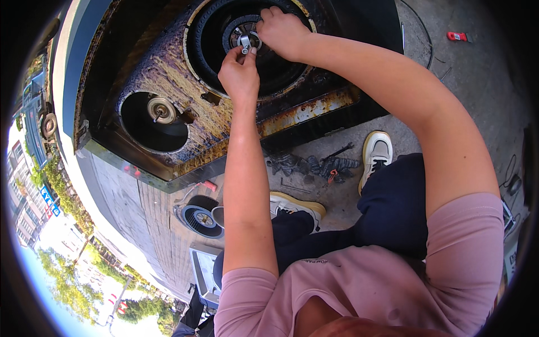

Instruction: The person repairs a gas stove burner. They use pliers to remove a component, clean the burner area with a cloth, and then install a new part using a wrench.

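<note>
In front of me lies a grimy metal housing [154, 76], stained yellow and brown, with two round openings. Over the larger, black-lined opening [210, 64], my left hand [240, 73] pinches a small silver metal fitting [245, 42] between thumb and fingertips. The fitting sits over the round hub at the opening's middle; whether it is fixed there I cannot tell. My right hand [283, 35] reaches in from the right, its fingers bent down beside the hub. What those fingertips grip is hidden. A motor with a shaft [161, 110] shows inside the smaller opening.
Dirty gloves [289, 164], a dark wrench [338, 150] and a hex key [295, 186] lie on the ground near my shoes. A round fan wheel [201, 218] and a red-handled tool [209, 185] are at lower left. A red tool [458, 36] lies far right.
</note>
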A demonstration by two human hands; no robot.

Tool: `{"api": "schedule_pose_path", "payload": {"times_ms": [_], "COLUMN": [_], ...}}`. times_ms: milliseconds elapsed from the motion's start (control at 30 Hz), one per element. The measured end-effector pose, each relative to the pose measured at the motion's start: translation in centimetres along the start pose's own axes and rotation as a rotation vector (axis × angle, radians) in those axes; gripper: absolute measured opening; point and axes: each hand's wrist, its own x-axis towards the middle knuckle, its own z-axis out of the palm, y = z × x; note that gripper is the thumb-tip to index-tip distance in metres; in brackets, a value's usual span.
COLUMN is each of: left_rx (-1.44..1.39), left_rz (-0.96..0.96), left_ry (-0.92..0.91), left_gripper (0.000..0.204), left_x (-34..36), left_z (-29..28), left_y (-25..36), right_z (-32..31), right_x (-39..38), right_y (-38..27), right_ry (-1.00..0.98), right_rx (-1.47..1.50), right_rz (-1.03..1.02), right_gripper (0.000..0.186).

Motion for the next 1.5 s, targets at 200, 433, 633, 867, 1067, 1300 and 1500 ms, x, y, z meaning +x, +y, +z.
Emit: {"api": "schedule_pose_path", "payload": {"times_ms": [200,433,633,867,1067,1300,1500], "left_rx": [-0.022,-0.024,-0.019,-0.030,-0.022,0.003,-0.030], "left_rz": [-0.001,-0.003,-0.027,-0.005,-0.006,0.014,0.005], "left_ry": [0.005,0.003,-0.007,0.017,0.011,-0.001,0.001], "left_gripper": [0.028,0.029,0.030,0.030,0.029,0.028,0.028], "left_x": [0.1,0.1,0.2,0.1,0.3,0.4,0.3], "left_z": [0.0,0.1,0.0,0.1,0.1,0.2,0.2], "left_y": [-0.3,-0.2,-0.3,-0.5,-0.7,-1.0,-0.8], "right_z": [0.0,-0.2,0.0,-0.3,-0.3,-0.1,-0.8], "right_x": [0.0,0.4,0.1,0.8,0.5,0.8,1.0], "right_y": [-0.1,0.0,0.1,0.0,0.0,-0.2,0.3], "right_ry": [-0.038,-0.028,-0.009,-0.097,-0.077,-0.043,-0.107], "right_rx": [-0.015,-0.030,0.016,-0.015,0.021,0.011,0.050], "right_rz": [-0.055,-0.047,-0.052,-0.078,-0.055,-0.056,-0.034], "right_gripper": [0.018,0.019,0.018,0.022,0.022,0.017,0.021]}}
